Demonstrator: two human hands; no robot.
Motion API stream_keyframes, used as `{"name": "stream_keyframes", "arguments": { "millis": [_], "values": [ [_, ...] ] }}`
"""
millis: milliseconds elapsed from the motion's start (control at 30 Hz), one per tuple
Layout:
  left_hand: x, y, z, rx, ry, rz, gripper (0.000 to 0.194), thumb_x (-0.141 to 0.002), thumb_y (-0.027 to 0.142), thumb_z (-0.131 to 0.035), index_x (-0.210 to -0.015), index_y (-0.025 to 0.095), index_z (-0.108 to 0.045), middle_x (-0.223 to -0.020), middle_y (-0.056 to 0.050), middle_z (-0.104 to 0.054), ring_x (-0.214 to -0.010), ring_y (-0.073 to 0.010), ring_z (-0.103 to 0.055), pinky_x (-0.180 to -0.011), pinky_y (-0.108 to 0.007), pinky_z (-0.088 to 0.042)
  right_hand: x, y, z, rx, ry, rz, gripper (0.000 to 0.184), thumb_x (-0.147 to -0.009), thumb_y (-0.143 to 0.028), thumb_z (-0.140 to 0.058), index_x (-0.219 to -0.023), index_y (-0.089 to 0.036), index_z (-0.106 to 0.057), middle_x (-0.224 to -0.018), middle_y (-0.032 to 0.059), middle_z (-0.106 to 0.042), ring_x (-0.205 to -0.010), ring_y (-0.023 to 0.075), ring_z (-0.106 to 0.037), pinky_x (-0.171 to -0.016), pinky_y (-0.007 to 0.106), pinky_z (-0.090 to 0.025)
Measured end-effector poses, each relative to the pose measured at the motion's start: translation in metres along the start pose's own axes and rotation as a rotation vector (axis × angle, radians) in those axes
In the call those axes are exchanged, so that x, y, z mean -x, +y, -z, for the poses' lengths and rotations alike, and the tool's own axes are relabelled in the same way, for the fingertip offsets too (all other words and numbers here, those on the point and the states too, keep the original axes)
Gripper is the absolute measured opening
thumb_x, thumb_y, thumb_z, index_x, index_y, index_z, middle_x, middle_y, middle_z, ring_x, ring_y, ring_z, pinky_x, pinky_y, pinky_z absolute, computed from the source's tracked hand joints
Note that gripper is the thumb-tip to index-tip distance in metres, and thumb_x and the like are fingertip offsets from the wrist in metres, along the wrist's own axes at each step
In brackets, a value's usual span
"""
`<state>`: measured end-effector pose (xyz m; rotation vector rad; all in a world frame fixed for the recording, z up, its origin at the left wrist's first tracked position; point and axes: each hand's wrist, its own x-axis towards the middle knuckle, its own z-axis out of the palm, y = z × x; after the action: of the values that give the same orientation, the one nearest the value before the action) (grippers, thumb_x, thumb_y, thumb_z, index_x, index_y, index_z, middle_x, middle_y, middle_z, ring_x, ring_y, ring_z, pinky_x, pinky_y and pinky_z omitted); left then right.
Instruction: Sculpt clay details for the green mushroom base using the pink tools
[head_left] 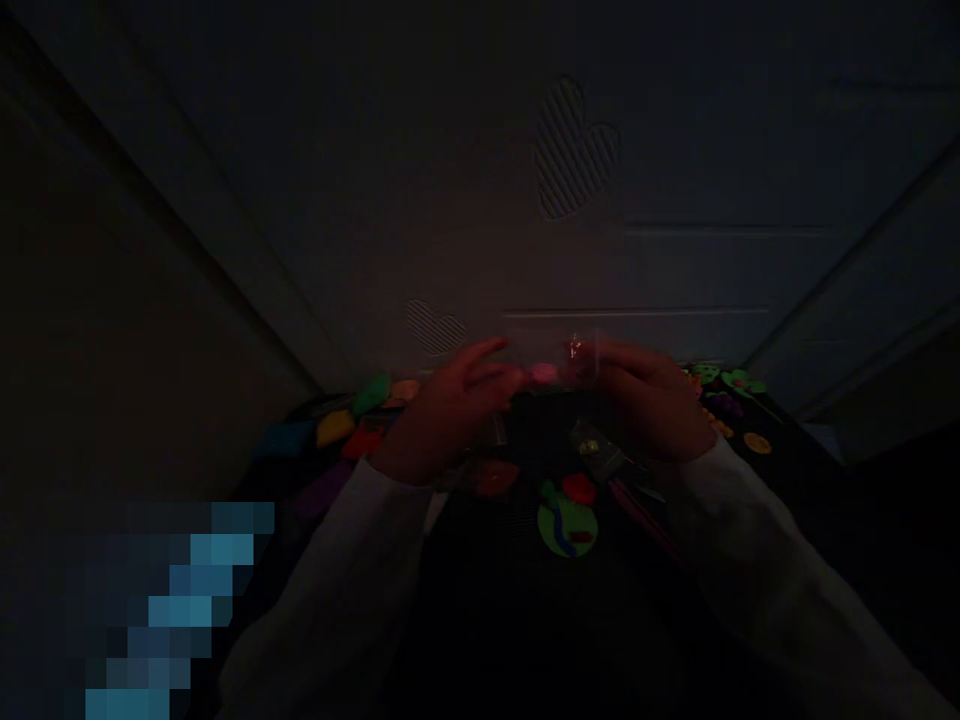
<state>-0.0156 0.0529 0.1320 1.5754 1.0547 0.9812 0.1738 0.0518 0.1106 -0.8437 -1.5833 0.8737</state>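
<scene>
The scene is very dark. My left hand [450, 405] and my right hand [649, 400] are raised together over a dark surface, both in white sleeves. Between their fingertips sits a small pink piece [541, 375], pinched from both sides. A clear plastic bit [577, 350] with a red glint shows at my right fingers. Below the hands lies a green round shape with a red top [568, 520] and a red piece [495, 478].
Colourful soft pieces lie at the left: green [371, 393], yellow [334, 428], red [364, 440], purple [322, 490]. More green and orange shapes [731, 385] sit at the right. A pale panelled wall with heart patterns [574, 150] stands behind. A blurred blue patch [172, 610] fills the lower left.
</scene>
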Motion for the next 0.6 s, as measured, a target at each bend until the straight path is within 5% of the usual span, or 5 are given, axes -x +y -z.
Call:
{"name": "stream_keyframes", "arguments": {
  "millis": [67, 200, 600],
  "values": [
    [0.002, 0.002, -0.001, 0.117, -0.108, 0.042, 0.045, -0.073, 0.038, -0.051, -0.113, 0.018, -0.042, -0.099, -0.008, -0.059, -0.082, -0.0150, -0.058, -0.068, -0.026, -0.047, 0.000, -0.003, -0.001, -0.048, -0.038, -0.019, 0.023, -0.080, -0.025, -0.047, -0.100, -0.026, -0.058, -0.099, -0.0001, -0.055, -0.088, 0.0098, -0.053, -0.076, 0.023, -0.042],
    [0.005, 0.006, -0.005, 0.049, -0.089, 0.019, 0.032, -0.071, 0.041, -0.053, -0.093, 0.018, -0.057, -0.083, -0.005, -0.063, -0.070, -0.0116, -0.057, -0.059, -0.020, -0.045, 0.002, -0.011, -0.002, 0.121, -0.112, -0.014, 0.023, -0.077, -0.028, -0.052, -0.098, -0.025, -0.059, -0.093, 0.0009, -0.056, -0.084, 0.0099, -0.052, -0.073, 0.023, -0.041],
    [0.006, 0.007, -0.009, 0.025, -0.127, 0.054, 0.023, -0.072, 0.038, -0.053, -0.084, 0.020, -0.059, -0.071, -0.001, -0.062, -0.059, -0.0080, -0.054, -0.052, -0.018, -0.041, 0.003, -0.022, 0.000, 0.420, -0.143, 0.200, 0.014, -0.074, -0.024, -0.056, -0.087, -0.024, -0.062, -0.084, -0.0024, -0.058, -0.079, 0.0074, -0.053, -0.070, 0.019, -0.040]
  ]
}}
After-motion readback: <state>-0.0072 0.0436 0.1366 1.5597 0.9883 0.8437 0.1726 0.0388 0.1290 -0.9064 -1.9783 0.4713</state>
